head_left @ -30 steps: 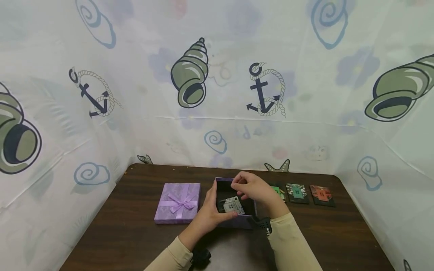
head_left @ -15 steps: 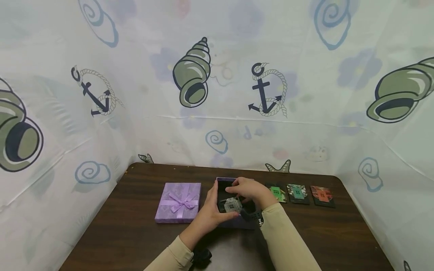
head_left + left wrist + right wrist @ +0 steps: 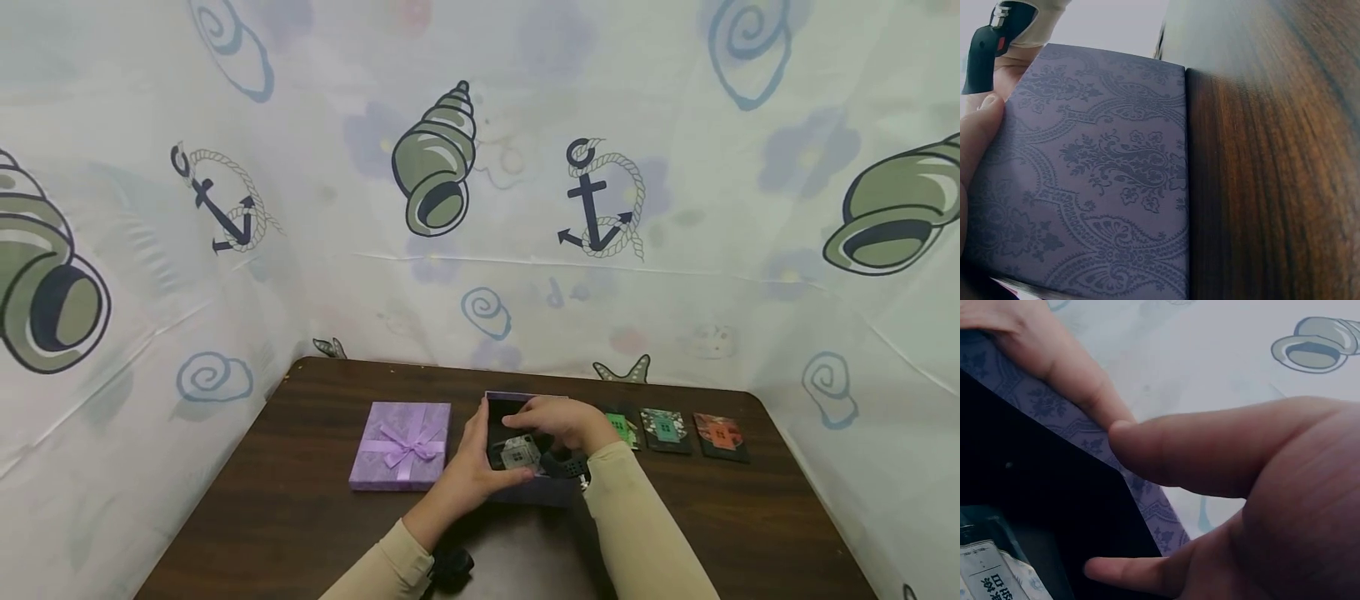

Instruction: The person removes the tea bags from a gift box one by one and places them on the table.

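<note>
My left hand (image 3: pixel 474 471) holds the open purple gift box (image 3: pixel 528 494) at its near left corner. Its fingers lie along the left wall and the thumb (image 3: pixel 984 128) bends over the near rim. Inside the black-lined box is a small packet (image 3: pixel 520 452) with a pale label, its lettering visible in the right wrist view. My right hand (image 3: pixel 564 419) reaches over the box with its fingers down toward the inside. In the right wrist view, two of its digits (image 3: pixel 1129 573) stretch apart with nothing showing between them; the other fingers are hidden.
A square lilac lid (image 3: pixel 401 446) with a ribbon bow lies left of the box. Right of it lie a green packet (image 3: pixel 622 427), a teal one (image 3: pixel 666 430) and a red one (image 3: pixel 722 437) in a row. A patterned cloth (image 3: pixel 517 317) hangs behind the table.
My right hand has come down from above the rim into the box, near the packet. The left hand keeps its place on the box. The whole head view has shifted slightly.
</note>
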The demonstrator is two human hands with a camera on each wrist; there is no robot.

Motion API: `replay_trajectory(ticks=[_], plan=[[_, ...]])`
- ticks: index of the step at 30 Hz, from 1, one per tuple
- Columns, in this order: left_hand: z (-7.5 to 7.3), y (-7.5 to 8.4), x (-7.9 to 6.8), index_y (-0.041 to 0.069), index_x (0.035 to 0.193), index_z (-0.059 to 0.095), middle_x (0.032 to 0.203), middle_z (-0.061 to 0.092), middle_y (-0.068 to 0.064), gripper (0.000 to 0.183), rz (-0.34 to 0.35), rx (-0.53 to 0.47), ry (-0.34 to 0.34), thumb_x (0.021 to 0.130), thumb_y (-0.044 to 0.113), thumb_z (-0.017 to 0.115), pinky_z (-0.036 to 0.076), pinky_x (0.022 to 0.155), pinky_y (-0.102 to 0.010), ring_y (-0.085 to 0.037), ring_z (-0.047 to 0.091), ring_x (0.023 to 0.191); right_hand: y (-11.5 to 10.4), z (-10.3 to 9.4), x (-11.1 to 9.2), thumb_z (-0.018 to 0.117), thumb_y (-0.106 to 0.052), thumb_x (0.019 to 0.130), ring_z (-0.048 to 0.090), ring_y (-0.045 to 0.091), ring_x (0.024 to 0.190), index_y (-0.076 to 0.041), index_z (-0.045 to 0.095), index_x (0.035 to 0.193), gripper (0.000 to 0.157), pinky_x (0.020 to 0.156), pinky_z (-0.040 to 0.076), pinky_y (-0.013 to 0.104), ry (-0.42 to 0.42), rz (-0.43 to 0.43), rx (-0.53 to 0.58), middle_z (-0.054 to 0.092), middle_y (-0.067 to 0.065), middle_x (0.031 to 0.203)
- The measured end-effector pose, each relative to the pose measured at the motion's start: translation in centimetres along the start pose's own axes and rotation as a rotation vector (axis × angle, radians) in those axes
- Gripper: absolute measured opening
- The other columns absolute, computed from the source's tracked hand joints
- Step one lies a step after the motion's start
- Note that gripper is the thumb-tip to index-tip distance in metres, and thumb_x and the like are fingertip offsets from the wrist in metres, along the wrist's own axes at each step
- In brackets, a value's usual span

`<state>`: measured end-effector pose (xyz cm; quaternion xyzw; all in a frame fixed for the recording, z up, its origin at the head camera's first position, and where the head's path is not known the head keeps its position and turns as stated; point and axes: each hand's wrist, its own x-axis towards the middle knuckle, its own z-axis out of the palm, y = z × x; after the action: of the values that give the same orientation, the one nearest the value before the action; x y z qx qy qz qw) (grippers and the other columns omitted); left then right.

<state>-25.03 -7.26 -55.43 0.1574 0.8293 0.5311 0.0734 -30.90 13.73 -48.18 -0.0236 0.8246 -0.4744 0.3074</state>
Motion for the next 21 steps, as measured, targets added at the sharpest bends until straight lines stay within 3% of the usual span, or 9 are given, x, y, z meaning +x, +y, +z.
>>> replay_trajectory(ticks=[6, 15, 21], plan=[[0.19, -0.20, -0.01, 0.023, 0.177, -0.004, 0.183, 0.005, -0.021, 0.140, 0.004, -0.005, 0.003, 0.083, 0.056, 0.093, 0.030, 0.125, -0.075, -0.049, 0.017, 0.167, 0.05, -0.06, 0.00, 0.078, -0.051, 0.099, 0.051, 0.049, 0.147, 0.001, 0.061, 0.148, 0.073, 0.113, 0.044, 0.077, -0.026, 0.014, -0.046, 0.061, 0.020, 0.152], [0.10, -0.09, -0.17, 0.025, 0.177, -0.004, 0.183, 0.005, -0.020, 0.139, -0.002, -0.008, -0.004, 0.083, 0.057, 0.092, 0.028, 0.125, -0.076, -0.050, 0.017, 0.167, 0.36, -0.01, 0.22, 0.073, -0.046, 0.104, 0.059, 0.046, 0.143, 0.000, 0.066, 0.142, 0.061, 0.114, 0.044, 0.076, -0.075, -0.028, -0.034, 0.065, 0.020, 0.149], [0.02, -0.12, -0.09, 0.025, 0.177, -0.004, 0.183, 0.005, -0.020, 0.139, 0.001, -0.002, -0.007, 0.083, 0.058, 0.092, 0.028, 0.125, -0.077, -0.050, 0.018, 0.167, 0.30, -0.19, 0.04, 0.070, -0.042, 0.107, 0.062, 0.037, 0.139, -0.001, 0.074, 0.135, 0.050, 0.112, 0.051, 0.069, -0.091, -0.080, -0.019, 0.074, 0.010, 0.137]])
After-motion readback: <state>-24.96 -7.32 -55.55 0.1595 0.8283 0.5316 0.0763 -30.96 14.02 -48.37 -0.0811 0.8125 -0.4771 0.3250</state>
